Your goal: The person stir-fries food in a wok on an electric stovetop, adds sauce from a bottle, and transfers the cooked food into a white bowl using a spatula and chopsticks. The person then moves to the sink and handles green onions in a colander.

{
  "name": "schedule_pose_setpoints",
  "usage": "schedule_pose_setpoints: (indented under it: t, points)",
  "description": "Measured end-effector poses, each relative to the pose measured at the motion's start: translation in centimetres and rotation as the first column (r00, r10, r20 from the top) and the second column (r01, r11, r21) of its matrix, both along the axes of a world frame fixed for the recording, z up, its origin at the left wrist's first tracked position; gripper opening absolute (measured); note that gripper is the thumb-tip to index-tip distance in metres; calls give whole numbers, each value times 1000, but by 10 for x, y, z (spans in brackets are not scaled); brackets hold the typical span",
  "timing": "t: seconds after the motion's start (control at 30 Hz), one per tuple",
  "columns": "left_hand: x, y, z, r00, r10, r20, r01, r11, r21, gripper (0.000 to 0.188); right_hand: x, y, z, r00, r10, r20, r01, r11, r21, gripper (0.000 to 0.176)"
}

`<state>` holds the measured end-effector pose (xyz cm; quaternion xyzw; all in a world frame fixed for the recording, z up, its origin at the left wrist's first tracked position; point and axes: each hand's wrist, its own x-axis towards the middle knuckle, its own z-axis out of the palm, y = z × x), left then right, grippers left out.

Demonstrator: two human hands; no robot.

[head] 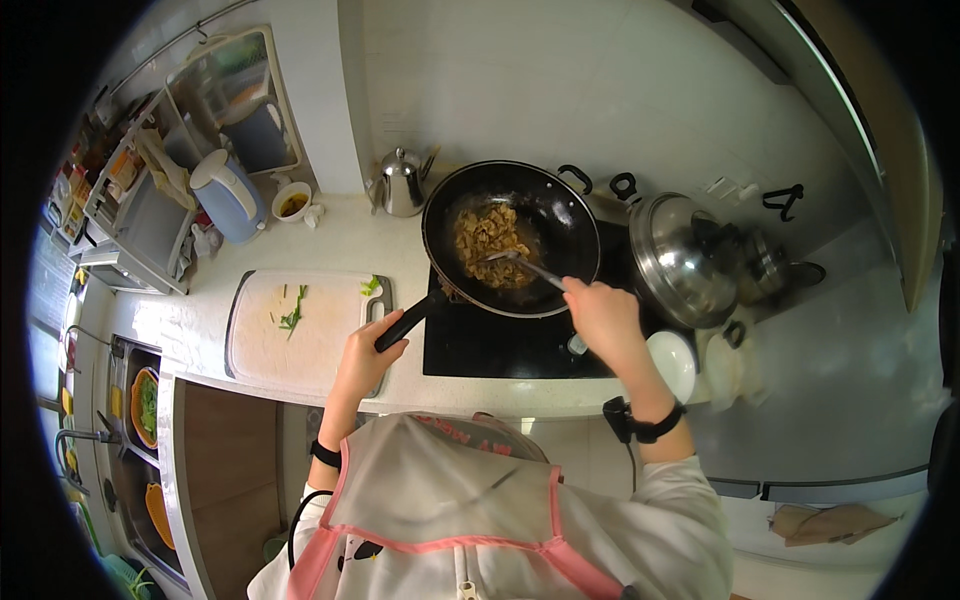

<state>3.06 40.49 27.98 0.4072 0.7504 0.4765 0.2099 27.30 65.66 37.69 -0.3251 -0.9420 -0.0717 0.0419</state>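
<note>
A black wok (566, 247) sits on the black glass cooktop (495, 352), with browned, chopped food (487, 236) gathered in its left half. My left hand (369, 356) grips the wok's black handle (409, 322), which points toward me at the lower left. In my right hand (604, 319) is the shaft of a metal spatula (536, 268). Its blade rests among the food, partly covered by it. Left of the wok handle lies a white cutting board (307, 349) with a few cut green stalks (292, 315) on it.
A steel lidded pot (679, 259) stands close to the wok's right, above a white plate (671, 364). Behind the wok is a steel kettle (403, 184). A blue electric kettle (229, 199) and a small bowl (292, 202) stand back left. The sink holds an orange basket (139, 409) of greens.
</note>
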Motion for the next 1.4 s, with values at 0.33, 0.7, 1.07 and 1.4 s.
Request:
schedule_pose_setpoints:
  t: [0.33,0.7,1.07,1.4]
  points:
    - [0,1,-2,1000,11,-12,-11,1000,6,47,0,-34,25,990,136,-39,-135,991,10,20]
    - [-1,0,-5,1000,12,13,-12,1000,17,47,7,-9,34,998,60,0,-60,997,42,16]
    - [-2,0,-7,1000,-3,-29,3,1000,21,47,20,11,27,999,-14,30,11,996,89,20]
    - [0,0,-2,1000,9,-13,-9,1000,20,47,30,48,9,997,12,-71,-1,988,153,20]
